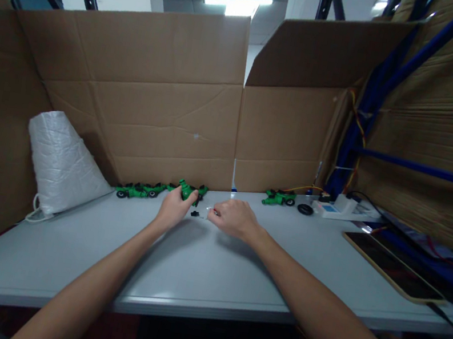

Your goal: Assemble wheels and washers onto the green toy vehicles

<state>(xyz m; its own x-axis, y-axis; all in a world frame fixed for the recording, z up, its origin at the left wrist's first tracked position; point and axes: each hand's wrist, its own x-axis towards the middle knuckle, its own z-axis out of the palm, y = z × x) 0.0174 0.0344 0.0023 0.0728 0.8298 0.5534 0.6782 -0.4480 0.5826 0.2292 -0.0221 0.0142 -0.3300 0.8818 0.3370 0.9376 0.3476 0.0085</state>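
My left hand point(175, 207) is closed around a green toy vehicle part point(188, 190), held just above the table towards the back. A little to the right, my right hand point(234, 217) is closed with its fingertips pinched together. Something small shows at those fingertips, too small to name. On the table between the hands lies a small black piece point(195, 214). Green toy vehicles point(140, 190) with black wheels stand in a row left of my left hand. Another green toy vehicle point(278, 198) sits beyond my right hand, beside a black ring point(305, 209).
A cardboard wall point(165, 119) closes off the back of the white table point(199, 280). At left leans a white padded bag point(62, 165). To the right are a white power strip point(339, 209), a dark-screened tablet or phone point(395, 267) with a cable, and a blue rack post point(353, 138).
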